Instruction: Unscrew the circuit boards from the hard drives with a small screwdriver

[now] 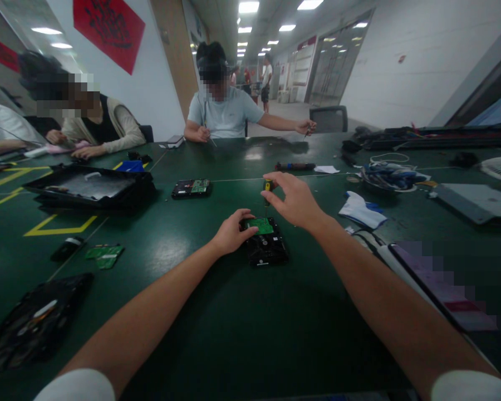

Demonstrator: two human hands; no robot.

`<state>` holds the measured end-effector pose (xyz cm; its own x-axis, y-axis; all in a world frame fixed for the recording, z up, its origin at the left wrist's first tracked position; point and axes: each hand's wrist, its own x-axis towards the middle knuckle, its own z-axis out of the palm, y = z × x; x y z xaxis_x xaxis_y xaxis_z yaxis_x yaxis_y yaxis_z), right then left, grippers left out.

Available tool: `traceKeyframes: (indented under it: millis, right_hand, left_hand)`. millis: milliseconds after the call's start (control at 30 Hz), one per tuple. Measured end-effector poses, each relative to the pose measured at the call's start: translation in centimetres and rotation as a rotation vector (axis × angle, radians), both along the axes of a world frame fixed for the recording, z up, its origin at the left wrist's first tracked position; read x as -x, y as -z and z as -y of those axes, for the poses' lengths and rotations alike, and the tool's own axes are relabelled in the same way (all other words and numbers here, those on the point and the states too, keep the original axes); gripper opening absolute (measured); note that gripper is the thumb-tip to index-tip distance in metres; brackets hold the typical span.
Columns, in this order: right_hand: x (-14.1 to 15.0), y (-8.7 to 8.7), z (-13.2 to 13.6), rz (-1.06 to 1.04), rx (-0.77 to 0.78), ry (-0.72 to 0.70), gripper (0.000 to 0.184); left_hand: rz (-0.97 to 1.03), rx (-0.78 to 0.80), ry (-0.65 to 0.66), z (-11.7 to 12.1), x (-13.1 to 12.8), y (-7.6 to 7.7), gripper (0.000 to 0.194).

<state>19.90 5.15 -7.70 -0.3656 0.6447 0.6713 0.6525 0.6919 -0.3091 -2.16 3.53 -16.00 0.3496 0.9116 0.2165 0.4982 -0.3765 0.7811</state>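
A black hard drive [267,250] lies on the green table in front of me, its green circuit board [262,225] facing up at the far end. My left hand [232,231] grips the drive's left side, thumb on the board's edge and fingers over the far left corner. Above the board, my right hand [294,200] pinches the yellow and black handle of a screwdriver [268,186] between thumb and fingers. The screwdriver stands upright, and its thin shaft points down at the board; whether the tip sits in a screw is too small to tell.
Another hard drive [191,188] lies farther back, left of a power screwdriver [294,166]. Black trays [94,186], a loose circuit board [105,255] and a black part [37,320] are on the left. Gloves [361,210] and a laptop-like screen [438,278] lie right. A person [223,114] sits opposite.
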Motion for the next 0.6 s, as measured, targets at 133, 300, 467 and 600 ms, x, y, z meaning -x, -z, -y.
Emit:
traceKeyframes:
  millis: [133,300,467,600]
  right_hand:
    - [-0.05,0.33,-0.29,-0.014,0.003,0.006,0.038]
    - [-0.12,0.18,-0.28,-0.046,0.006,0.022,0.035]
    - [-0.27,0.04,-0.29,-0.043,-0.001,0.042,0.029]
    - [-0.29,0.21,-0.4,-0.031,-0.001,0.042,0.034]
  left_hand:
    - [-0.005,0.005,0.002,-0.01,0.01,-0.02,0.057]
    - [0.0,0.013,-0.002,-0.12,0.04,0.11,0.058]
    - [0.01,-0.007,0.007,-0.23,0.05,0.31,0.056]
    - [0.011,-0.011,0.008,-0.33,0.08,0.52,0.056]
